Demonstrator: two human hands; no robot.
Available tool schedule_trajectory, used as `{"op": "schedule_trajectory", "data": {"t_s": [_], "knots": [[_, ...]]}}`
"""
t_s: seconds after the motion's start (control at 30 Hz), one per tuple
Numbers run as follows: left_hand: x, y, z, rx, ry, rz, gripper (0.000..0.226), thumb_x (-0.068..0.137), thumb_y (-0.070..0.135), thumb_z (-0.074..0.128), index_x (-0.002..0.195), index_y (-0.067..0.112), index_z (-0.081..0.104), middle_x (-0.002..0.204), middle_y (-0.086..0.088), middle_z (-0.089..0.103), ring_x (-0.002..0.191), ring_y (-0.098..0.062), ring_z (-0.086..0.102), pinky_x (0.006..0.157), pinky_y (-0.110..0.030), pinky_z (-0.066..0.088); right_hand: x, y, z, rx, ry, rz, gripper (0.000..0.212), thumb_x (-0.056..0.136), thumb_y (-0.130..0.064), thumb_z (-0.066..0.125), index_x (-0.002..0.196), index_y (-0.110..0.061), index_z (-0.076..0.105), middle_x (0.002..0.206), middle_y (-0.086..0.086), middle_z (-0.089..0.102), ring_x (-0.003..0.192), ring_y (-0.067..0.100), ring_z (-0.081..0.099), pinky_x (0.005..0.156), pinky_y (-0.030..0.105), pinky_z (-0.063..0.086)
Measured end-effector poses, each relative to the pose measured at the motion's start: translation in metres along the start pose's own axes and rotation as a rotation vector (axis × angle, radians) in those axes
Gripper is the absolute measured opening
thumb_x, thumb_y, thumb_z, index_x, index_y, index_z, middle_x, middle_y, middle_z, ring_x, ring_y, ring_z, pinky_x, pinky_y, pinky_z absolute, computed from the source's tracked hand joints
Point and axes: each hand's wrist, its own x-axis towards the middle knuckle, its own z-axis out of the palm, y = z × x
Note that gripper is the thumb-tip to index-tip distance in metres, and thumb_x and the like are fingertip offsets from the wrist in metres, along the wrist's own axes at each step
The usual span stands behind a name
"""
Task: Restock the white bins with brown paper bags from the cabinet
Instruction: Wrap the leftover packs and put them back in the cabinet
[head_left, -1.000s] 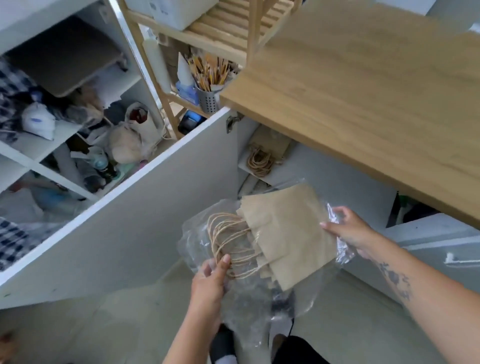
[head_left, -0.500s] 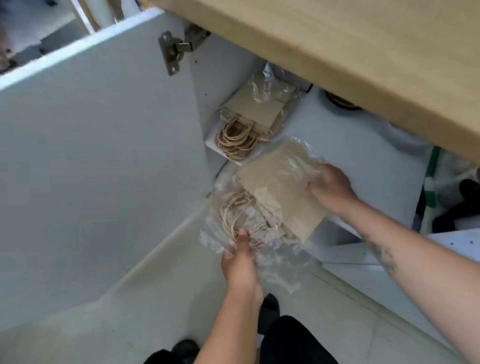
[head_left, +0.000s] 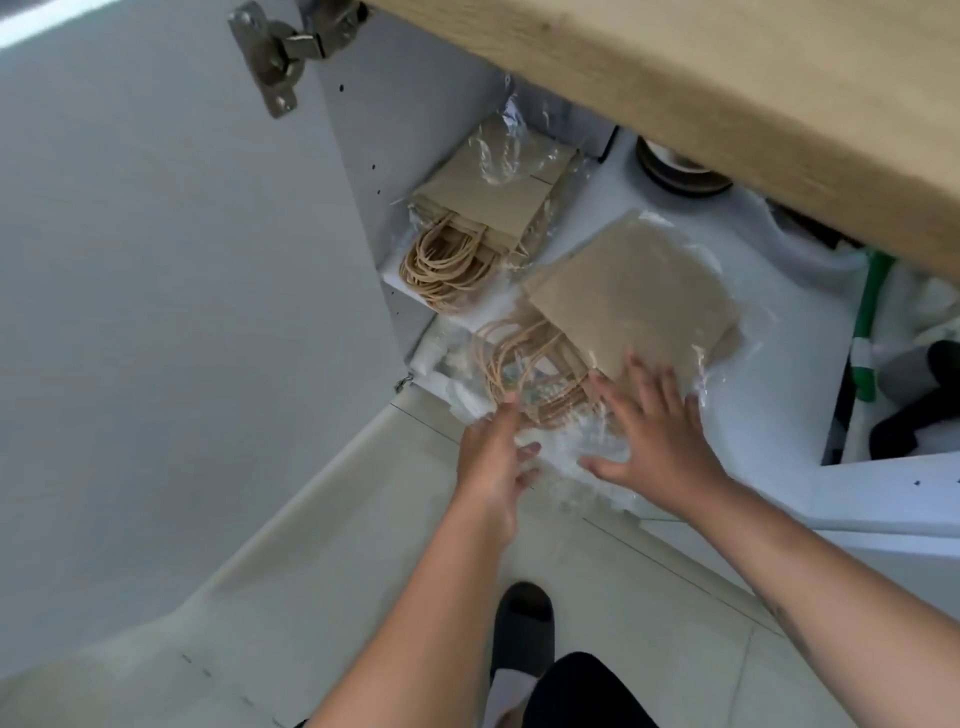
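A stack of brown paper bags (head_left: 639, 296) with twine handles, wrapped in clear plastic, lies on the white floor of the open cabinet (head_left: 779, 374). My right hand (head_left: 660, 436) hovers flat over its near edge with fingers spread, the fingertips touching the wrap. My left hand (head_left: 491, 457) is at the loose plastic by the handles, index finger straight, the other fingers loosely bent. A second wrapped stack of brown bags (head_left: 488, 197) sits on a small shelf at the cabinet's left wall. No white bin is in view.
The open white cabinet door (head_left: 182, 260) stands to the left, its hinge (head_left: 275, 52) at the top. A wooden countertop (head_left: 727, 78) overhangs the cabinet. A dark round object (head_left: 675, 171) and a green-and-white item (head_left: 867, 322) are deeper inside. My shoe (head_left: 522, 623) is on the tiled floor.
The wrapped stack went from held in the air down into the cabinet and now lies on its floor. My right hand let go of its far edge and moved to the near edge.
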Motion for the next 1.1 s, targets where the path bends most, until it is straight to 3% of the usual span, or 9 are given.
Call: {"op": "schedule_trajectory", "data": {"t_s": [0.1, 0.2, 0.3, 0.37, 0.47, 0.53, 0.67, 0.93, 1.1], "knots": [[0.011, 0.022, 0.002, 0.029, 0.133, 0.129, 0.083, 0.084, 0.05, 0.073, 0.149, 0.029, 0.026, 0.139, 0.001, 0.051, 0.119, -0.029, 0.06, 0.099, -0.042, 0.051, 0.01, 0.018, -0.006, -0.042, 0.034, -0.056, 0.09, 0.082, -0.058, 0.063, 0.153, -0.043, 0.009, 0.163, -0.004, -0.015, 0.149, 0.035, -0.011, 0.116, 0.063, 0.007], [0.023, 0.038, 0.009, 0.168, 0.118, 0.151, 0.095, 0.073, 0.059, 0.077, 0.15, 0.032, 0.027, 0.148, -0.002, 0.044, 0.128, -0.028, 0.053, 0.104, -0.049, 0.048, 0.01, 0.022, -0.014, -0.066, 0.014, -0.093, 0.082, 0.085, -0.051, 0.062, 0.152, -0.044, 0.015, 0.164, -0.005, -0.009, 0.15, 0.033, -0.007, 0.117, 0.062, 0.008], [0.026, 0.034, 0.018, 0.193, 0.19, 0.139, 0.046, 0.086, 0.047, 0.07, 0.123, 0.03, 0.048, 0.129, -0.006, 0.061, 0.11, -0.029, 0.065, 0.093, -0.048, 0.056, -0.002, 0.001, -0.026, 0.061, -0.071, -0.045, 0.085, 0.081, -0.06, 0.059, 0.151, -0.043, 0.014, 0.163, -0.004, -0.014, 0.149, 0.032, -0.014, 0.119, 0.057, -0.002], [0.019, 0.021, 0.026, 0.055, 0.254, 0.134, 0.01, 0.095, 0.032, 0.063, 0.097, 0.029, 0.053, 0.114, -0.008, 0.067, 0.098, -0.029, 0.07, 0.08, -0.046, 0.061, -0.016, -0.02, -0.026, 0.099, -0.124, 0.005, 0.104, 0.071, -0.077, 0.055, 0.154, -0.039, 0.005, 0.162, -0.003, -0.02, 0.147, 0.031, -0.022, 0.118, 0.055, -0.006], [0.004, -0.001, 0.031, -0.166, 0.224, 0.068, 0.005, 0.1, 0.025, 0.056, 0.104, 0.026, 0.056, 0.108, -0.008, 0.071, 0.097, -0.028, 0.072, 0.067, -0.036, 0.062, -0.036, -0.043, -0.008, -0.057, -0.153, 0.052, 0.126, 0.065, -0.086, 0.052, 0.151, -0.029, -0.021, 0.155, 0.003, -0.036, 0.142, 0.039, -0.03, 0.114, 0.059, -0.009], [-0.005, -0.017, 0.032, -0.245, 0.212, 0.06, 0.014, 0.1, 0.022, 0.056, 0.113, 0.02, 0.057, 0.106, -0.006, 0.072, 0.097, -0.026, 0.071, 0.077, -0.04, 0.06, -0.044, -0.045, 0.002, -0.131, -0.114, 0.08, 0.118, 0.078, -0.072, 0.056, 0.15, -0.027, -0.026, 0.153, 0.007, -0.039, 0.142, 0.044, -0.028, 0.114, 0.063, -0.007], [-0.022, -0.037, 0.03, -0.195, 0.273, 0.068, 0.002, 0.094, 0.017, 0.061, 0.094, 0.019, 0.059, 0.084, 0.0, 0.066, 0.083, -0.021, 0.063, 0.09, -0.039, 0.052, -0.041, -0.024, -0.002, -0.204, -0.004, 0.027, 0.092, 0.093, -0.038, 0.056, 0.153, -0.034, -0.014, 0.162, 0.003, -0.02, 0.147, 0.044, -0.011, 0.117, 0.061, 0.005], [0.006, 0.011, 0.065, -0.09, 0.02, 0.041, 0.043, 0.099, 0.022, 0.059, 0.14, 0.018, 0.048, 0.124, -0.005, 0.064, 0.097, -0.019, 0.064, 0.096, -0.035, 0.054, 0.031, 0.014, -0.034, -0.187, 0.043, 0.066, 0.082, 0.094, -0.022, 0.056, 0.154, -0.04, 0.003, 0.162, 0.006, 0.0, 0.143, 0.05, 0.007, 0.113, 0.058, 0.025], [-0.003, 0.038, 0.056, 0.193, -0.011, 0.099, 0.07, 0.095, 0.04, 0.058, 0.155, 0.022, 0.027, 0.151, 0.002, 0.04, 0.121, -0.02, 0.052, 0.107, -0.035, 0.04, 0.065, 0.023, -0.052, -0.07, -0.026, 0.021, 0.091, 0.09, -0.024, 0.065, 0.155, -0.033, 0.002, 0.162, 0.014, 0.001, 0.146, 0.047, 0.002, 0.119, 0.054, 0.011]]}}
